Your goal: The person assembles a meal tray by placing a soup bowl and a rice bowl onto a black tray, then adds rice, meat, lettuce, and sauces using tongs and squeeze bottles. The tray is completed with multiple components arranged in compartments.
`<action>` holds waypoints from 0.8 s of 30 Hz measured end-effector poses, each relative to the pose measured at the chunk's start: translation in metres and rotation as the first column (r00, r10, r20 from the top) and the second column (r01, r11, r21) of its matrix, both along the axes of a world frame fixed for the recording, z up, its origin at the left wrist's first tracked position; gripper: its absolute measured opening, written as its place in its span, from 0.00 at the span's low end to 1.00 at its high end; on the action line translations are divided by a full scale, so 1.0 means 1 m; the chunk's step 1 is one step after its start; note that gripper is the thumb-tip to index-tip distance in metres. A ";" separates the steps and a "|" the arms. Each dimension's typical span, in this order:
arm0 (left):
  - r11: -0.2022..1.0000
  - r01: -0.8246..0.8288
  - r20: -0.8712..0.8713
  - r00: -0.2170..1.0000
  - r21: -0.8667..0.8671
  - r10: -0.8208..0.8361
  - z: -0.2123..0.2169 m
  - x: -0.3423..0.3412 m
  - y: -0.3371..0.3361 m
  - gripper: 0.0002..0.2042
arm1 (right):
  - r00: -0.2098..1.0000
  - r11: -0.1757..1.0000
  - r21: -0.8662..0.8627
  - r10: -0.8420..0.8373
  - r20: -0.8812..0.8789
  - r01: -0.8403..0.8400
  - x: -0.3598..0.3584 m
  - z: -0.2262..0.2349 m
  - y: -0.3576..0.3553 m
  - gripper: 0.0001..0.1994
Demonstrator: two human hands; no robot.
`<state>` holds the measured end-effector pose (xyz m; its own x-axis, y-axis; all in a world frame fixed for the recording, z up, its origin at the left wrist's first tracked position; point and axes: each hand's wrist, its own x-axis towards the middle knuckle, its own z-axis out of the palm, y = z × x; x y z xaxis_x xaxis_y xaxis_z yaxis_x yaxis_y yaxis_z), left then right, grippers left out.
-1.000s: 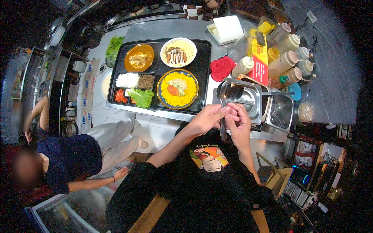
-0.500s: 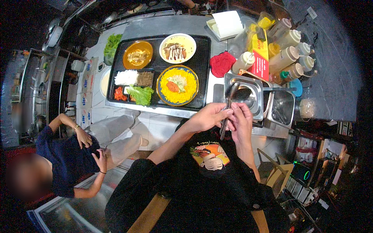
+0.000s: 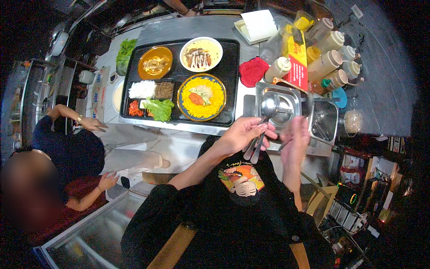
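Above the counter's front edge, my left hand (image 3: 246,133) is closed round metal cutlery. A shiny spoon (image 3: 270,106) points its bowl away from me, and two handles stick out below the fingers. Whether the second piece is also a spoon is hidden. My right hand (image 3: 295,134) is apart from the left, smeared by motion, so its fingers cannot be read. Beyond the hands sits a steel container (image 3: 292,89) with a lid. Left of them, a black tray (image 3: 174,83) bears a yellow rice plate (image 3: 214,106), a bowl of creamy food (image 3: 210,47) and an orange-brown bowl (image 3: 142,67).
A sectioned box with white rice (image 3: 141,89) and lettuce (image 3: 159,109) is on the tray too. Beyond it are a red cloth (image 3: 254,71), several squeeze bottles (image 3: 328,61) and a red-yellow carton (image 3: 296,67). At left stands another person (image 3: 67,145).
My right hand has come away from the cutlery and moved right. My left hand keeps its hold, with the spoon bowl now brightly lit. The other person has shifted left.
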<state>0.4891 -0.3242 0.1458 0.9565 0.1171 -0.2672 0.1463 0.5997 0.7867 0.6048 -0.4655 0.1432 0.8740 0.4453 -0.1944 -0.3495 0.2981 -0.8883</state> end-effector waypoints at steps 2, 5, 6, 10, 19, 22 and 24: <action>0.992 -0.046 0.018 0.999 0.118 0.045 0.004 0.002 0.000 0.15 | 0.993 0.987 -0.113 0.113 -0.021 -0.115 -0.030 0.009 0.008 0.06; 0.977 -0.211 0.086 0.974 0.037 0.207 0.004 0.008 -0.007 0.16 | 0.961 0.980 -0.133 0.173 0.216 -0.146 -0.042 -0.005 0.011 0.06; 0.977 -0.214 0.069 0.974 -0.019 0.215 0.001 0.006 -0.008 0.16 | 0.962 0.980 -0.139 0.172 0.212 -0.145 -0.040 -0.006 0.014 0.06; 0.965 -0.205 -0.012 0.979 -0.166 0.206 0.001 0.003 -0.003 0.15 | 0.972 0.971 -0.193 0.173 0.162 -0.140 -0.036 -0.009 0.006 0.06; 0.956 -0.227 0.008 0.972 -0.183 0.233 -0.009 -0.004 0.012 0.13 | 0.726 0.514 -0.687 0.167 0.668 0.514 0.126 0.058 -0.157 0.16; 0.974 -0.185 -0.048 0.982 -0.133 0.180 -0.003 0.010 0.003 0.13 | 0.674 0.064 -0.857 0.588 0.447 0.512 0.163 0.012 -0.183 0.16; 0.984 -0.155 -0.059 0.987 -0.084 0.151 -0.002 0.011 -0.002 0.13 | 0.619 0.342 -0.862 0.600 0.507 0.375 0.154 -0.004 -0.145 0.15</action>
